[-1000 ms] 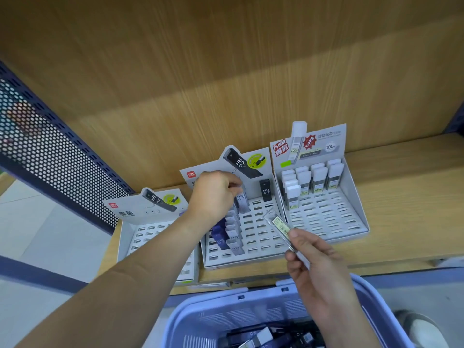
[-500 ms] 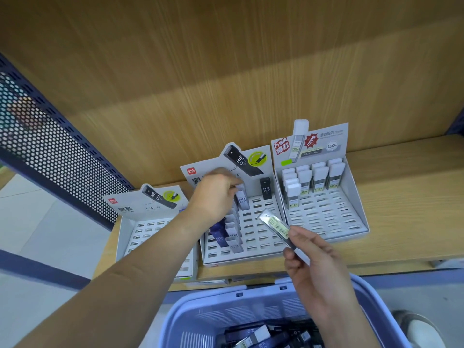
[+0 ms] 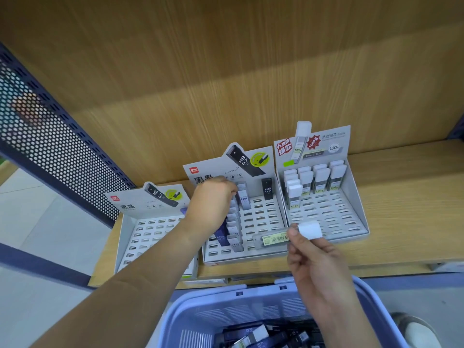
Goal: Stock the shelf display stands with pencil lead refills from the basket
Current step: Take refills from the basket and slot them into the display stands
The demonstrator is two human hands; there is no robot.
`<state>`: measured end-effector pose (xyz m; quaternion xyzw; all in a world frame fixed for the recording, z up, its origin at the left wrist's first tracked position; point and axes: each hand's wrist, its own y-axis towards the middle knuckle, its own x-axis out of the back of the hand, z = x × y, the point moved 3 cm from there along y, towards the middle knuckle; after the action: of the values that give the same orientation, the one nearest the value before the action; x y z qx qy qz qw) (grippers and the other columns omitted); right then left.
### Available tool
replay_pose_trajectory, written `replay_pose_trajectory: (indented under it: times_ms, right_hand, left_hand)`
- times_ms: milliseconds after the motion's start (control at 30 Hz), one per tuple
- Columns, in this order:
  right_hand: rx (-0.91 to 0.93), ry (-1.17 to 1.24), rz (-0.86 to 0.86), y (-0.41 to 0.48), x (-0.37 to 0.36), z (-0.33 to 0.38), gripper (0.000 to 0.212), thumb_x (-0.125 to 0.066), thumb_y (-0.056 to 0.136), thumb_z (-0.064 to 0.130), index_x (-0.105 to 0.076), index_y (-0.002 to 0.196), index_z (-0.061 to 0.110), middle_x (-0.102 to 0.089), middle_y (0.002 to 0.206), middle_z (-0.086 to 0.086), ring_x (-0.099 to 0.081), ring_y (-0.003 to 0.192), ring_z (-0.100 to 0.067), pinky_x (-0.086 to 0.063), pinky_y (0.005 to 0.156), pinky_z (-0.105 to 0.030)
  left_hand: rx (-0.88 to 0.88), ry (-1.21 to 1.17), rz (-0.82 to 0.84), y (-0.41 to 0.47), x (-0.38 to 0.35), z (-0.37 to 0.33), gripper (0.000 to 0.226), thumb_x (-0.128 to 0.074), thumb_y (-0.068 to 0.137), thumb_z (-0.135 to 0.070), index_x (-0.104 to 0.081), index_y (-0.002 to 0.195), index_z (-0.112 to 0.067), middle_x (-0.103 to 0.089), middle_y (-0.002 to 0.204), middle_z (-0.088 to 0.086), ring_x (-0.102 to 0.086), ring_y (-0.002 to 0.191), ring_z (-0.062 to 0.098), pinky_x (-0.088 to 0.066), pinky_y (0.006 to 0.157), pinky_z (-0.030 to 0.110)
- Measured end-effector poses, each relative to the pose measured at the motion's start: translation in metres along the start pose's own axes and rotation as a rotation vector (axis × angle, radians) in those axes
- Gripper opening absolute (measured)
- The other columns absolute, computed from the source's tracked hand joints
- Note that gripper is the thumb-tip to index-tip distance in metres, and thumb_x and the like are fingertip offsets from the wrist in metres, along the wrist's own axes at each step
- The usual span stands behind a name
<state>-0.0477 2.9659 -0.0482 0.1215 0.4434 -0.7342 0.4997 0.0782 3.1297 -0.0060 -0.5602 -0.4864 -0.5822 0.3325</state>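
Head view: I'm watching hands working at the middle stand [image 3: 263, 218].
Right hand [image 3: 316, 263] is pinching a white-capped refill [image 3: 273, 239] sideways above its front edge; left hand [image 3: 213, 205] is curling over its left row [image 3: 234, 241], grip unclear to me.

Surroundings: back panel, side panel, floor.
A wood-grain back panel [image 3: 251, 84] spans the upper field of view. A dark blue perforated metal panel [image 3: 57, 151] runs diagonally down the left side. Pale floor tiles [image 3: 37, 222] lie below it, crossed by a dark blue bar [image 3: 37, 262]. At lower right a grey-and-white object [image 3: 416, 330], probably the toe of a shoe, rests on the floor.
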Motion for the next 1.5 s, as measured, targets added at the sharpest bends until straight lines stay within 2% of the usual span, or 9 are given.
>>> replay_pose_trajectory:
  times_ms: [200,367,567,667,800,1067,1167,1300,1500]
  right_hand:
    - [-0.012,-0.038,0.11,-0.005,-0.009,0.003,0.016,-0.061,0.088,0.015,-0.073,0.096,0.007,-0.074,0.088,-0.005,-0.069,0.076,-0.019,-0.057,0.064,-0.029]
    - [-0.022,-0.093,0.216,-0.015,-0.025,0.006,0.021,-0.053,0.095,0.016,-0.07,0.101,0.005,-0.066,0.076,-0.006,-0.065,0.062,-0.016,-0.052,0.056,-0.027]
    - [-0.066,-0.119,0.295,-0.027,-0.036,0.004,0.021,-0.059,0.088,0.022,-0.071,0.091,0.005,-0.058,0.073,-0.009,-0.043,0.049,-0.012,-0.038,0.044,-0.018]
    - [-0.091,-0.177,0.33,-0.037,-0.042,0.004,0.034,-0.061,0.084,0.034,-0.072,0.092,0.003,-0.063,0.074,-0.011,-0.045,0.05,-0.013,-0.038,0.047,-0.019]
    - [-0.023,-0.34,0.309,-0.039,-0.036,0.017,0.031,-0.059,0.09,0.029,-0.073,0.093,0.001,-0.072,0.083,-0.016,-0.056,0.057,-0.015,-0.047,0.053,-0.022]
    - [0.179,-0.401,-0.057,0.0,0.02,0.027,0.009,-0.061,0.093,0.002,-0.07,0.094,0.001,-0.069,0.077,-0.015,-0.064,0.066,-0.019,-0.057,0.062,-0.024]
    - [0.32,-0.65,-0.215,0.022,0.04,0.031,0.021,-0.057,0.091,-0.003,-0.069,0.087,0.014,-0.067,0.075,-0.005,-0.063,0.073,-0.025,-0.056,0.076,-0.039]
    - [0.47,-1.002,-0.203,0.033,0.04,0.032,0.024,-0.053,0.092,0.0,-0.067,0.099,0.018,-0.068,0.098,-0.001,-0.063,0.087,-0.018,-0.046,0.074,-0.02]
    - [0.626,-1.387,-0.183,0.039,0.045,0.052,0.038,-0.051,0.091,0.004,-0.061,0.127,0.014,-0.052,0.132,-0.001,-0.061,0.097,-0.016,-0.044,0.09,-0.023]
  left_hand:
    - [0.181,-0.294,-0.027,-0.01,0.016,-0.004,0.016,-0.058,0.091,-0.014,-0.073,0.098,-0.018,-0.07,0.092,-0.001,-0.062,0.08,0.01,-0.048,0.076,0.022]
    - [0.213,-1.035,0.48,-0.023,0.052,-0.042,0.027,-0.056,0.093,-0.005,-0.066,0.108,-0.025,-0.068,0.113,0.001,-0.063,0.079,0.008,-0.055,0.074,0.025]
    - [0.046,-0.889,0.527,-0.035,0.073,-0.051,0.021,-0.071,0.083,-0.013,-0.071,0.101,-0.023,-0.069,0.096,0.02,-0.06,0.073,0.009,-0.052,0.076,0.026]
    - [0.12,-0.973,0.436,-0.038,0.079,-0.048,0.019,-0.075,0.077,-0.005,-0.069,0.094,-0.004,-0.066,0.077,0.009,-0.061,0.061,0.01,-0.051,0.064,0.019]
    - [0.105,-0.827,0.368,-0.035,0.078,-0.049,0.02,-0.077,0.077,-0.023,-0.066,0.081,-0.007,-0.062,0.066,0.005,-0.054,0.058,0.014,-0.045,0.059,0.027]
    - [0.19,-0.695,0.087,0.01,0.055,-0.059,0.011,-0.07,0.084,-0.011,-0.063,0.076,-0.015,-0.065,0.066,0.003,-0.064,0.058,0.017,-0.056,0.069,0.034]
    - [0.103,-0.56,-0.014,0.032,0.045,-0.077,0.003,-0.068,0.085,-0.016,-0.07,0.085,-0.016,-0.069,0.075,0.001,-0.063,0.071,0.018,-0.048,0.071,0.026]
    - [-0.041,-0.402,-0.058,0.045,0.025,-0.105,0.012,-0.066,0.086,-0.024,-0.073,0.09,-0.014,-0.068,0.077,-0.001,-0.06,0.075,0.018,-0.036,0.064,0.023]
    - [-0.177,-0.283,-0.071,0.055,0.003,-0.121,0.019,-0.063,0.088,-0.025,-0.07,0.091,-0.008,-0.069,0.086,0.011,-0.061,0.084,0.029,-0.048,0.074,0.038]
